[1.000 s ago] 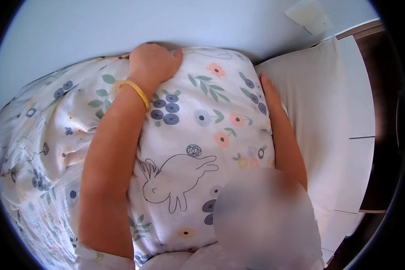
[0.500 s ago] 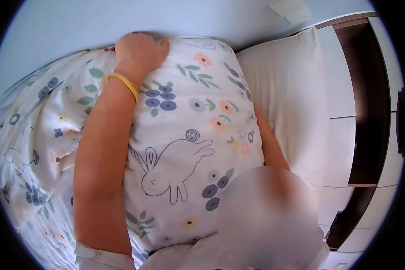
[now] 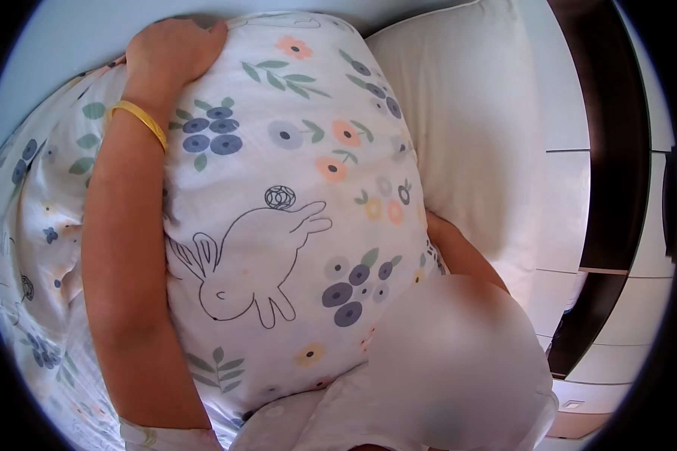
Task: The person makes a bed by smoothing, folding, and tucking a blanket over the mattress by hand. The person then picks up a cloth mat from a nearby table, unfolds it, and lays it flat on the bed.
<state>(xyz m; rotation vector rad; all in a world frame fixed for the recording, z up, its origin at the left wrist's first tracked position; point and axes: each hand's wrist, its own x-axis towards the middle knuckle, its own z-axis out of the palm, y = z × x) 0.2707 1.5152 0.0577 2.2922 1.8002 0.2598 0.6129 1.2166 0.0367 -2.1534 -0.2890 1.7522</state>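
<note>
A puffy white quilt point(image 3: 263, 180) printed with flowers, berries and a rabbit lies bunched in front of me. My left hand point(image 3: 177, 49) rests over its far edge by the wall, with a yellow bangle point(image 3: 140, 122) at the wrist. The fingertips curl behind the fabric, so whether they grip it is hidden. At the quilt's right side is my right hand point(image 3: 438, 229), low between quilt and pillow; its fingers are mostly hidden. A round blur covers part of the right forearm. The plain off-white pillow point(image 3: 459, 113) stands beside the quilt.
A pale wall point(image 3: 75, 52) runs along the far side. To the right are white panels point(image 3: 560, 195) and a dark brown shelf recess point(image 3: 613, 150). More of the patterned bedding point(image 3: 45, 301) lies crumpled on the left.
The view has shifted right and down. My right hand has moved back along the quilt's right side, toward me. My left hand stays at the quilt's far edge.
</note>
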